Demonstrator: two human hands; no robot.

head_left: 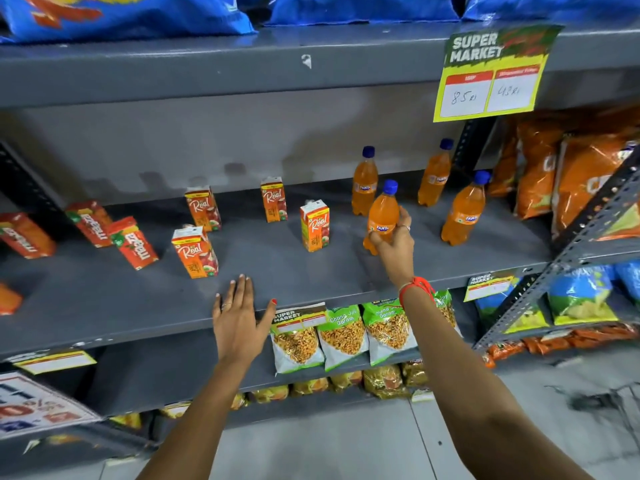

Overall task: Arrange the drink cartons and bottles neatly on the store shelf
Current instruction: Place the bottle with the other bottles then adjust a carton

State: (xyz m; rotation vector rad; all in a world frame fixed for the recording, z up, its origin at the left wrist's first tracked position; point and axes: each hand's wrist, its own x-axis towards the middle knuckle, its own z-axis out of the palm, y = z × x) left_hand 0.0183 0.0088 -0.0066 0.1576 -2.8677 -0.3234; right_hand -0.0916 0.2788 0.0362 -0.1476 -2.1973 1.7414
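Orange Fanta bottle (382, 216) sits gripped in your right hand (393, 242) just above the shelf (277, 268), left hand (239, 317) flat and empty; cartons (197, 251) remain scattered, so little's arranged yet.

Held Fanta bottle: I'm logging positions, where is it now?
Head view, right of centre: the held Fanta bottle is in the right hand, between a Real carton and another Fanta bottle.

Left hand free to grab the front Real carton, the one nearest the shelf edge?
Probably yes. The left hand lies open and flat on the shelf edge, holding nothing. The front Real carton stands just up and left of it, with bare shelf between and nothing blocking.
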